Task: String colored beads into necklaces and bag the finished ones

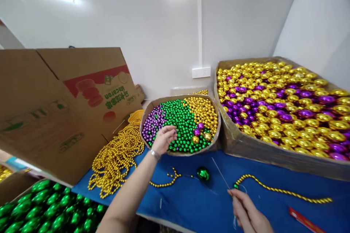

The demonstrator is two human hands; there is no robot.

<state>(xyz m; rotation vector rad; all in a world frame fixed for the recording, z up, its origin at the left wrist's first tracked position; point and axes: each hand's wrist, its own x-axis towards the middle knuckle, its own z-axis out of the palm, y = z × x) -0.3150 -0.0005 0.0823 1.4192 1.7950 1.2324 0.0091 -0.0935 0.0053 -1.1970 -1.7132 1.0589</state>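
My left hand (pixel 164 139) reaches into a shallow cardboard tray (pixel 216 139) of small purple, green and gold beads, fingers curled over the purple and green ones; what they hold is hidden. My right hand (pixel 246 209) pinches a thin needle (pixel 220 176) that points up and left, with thread trailing. A gold bead strand (pixel 284 190) lies on the blue cloth (pixel 191 204) just beside that hand. A large green ball (pixel 203 173) sits on the cloth with a short gold strand (pixel 165 183) to its left.
A big cardboard box (pixel 262 156) of large gold and purple balls stands at right. A heap of gold bead strings (pixel 117 160) lies left of the tray. Flattened cartons (pixel 54 109) lean at left. Large green balls (pixel 46 207) fill a box at lower left. A red tool (pixel 304 220) lies at lower right.
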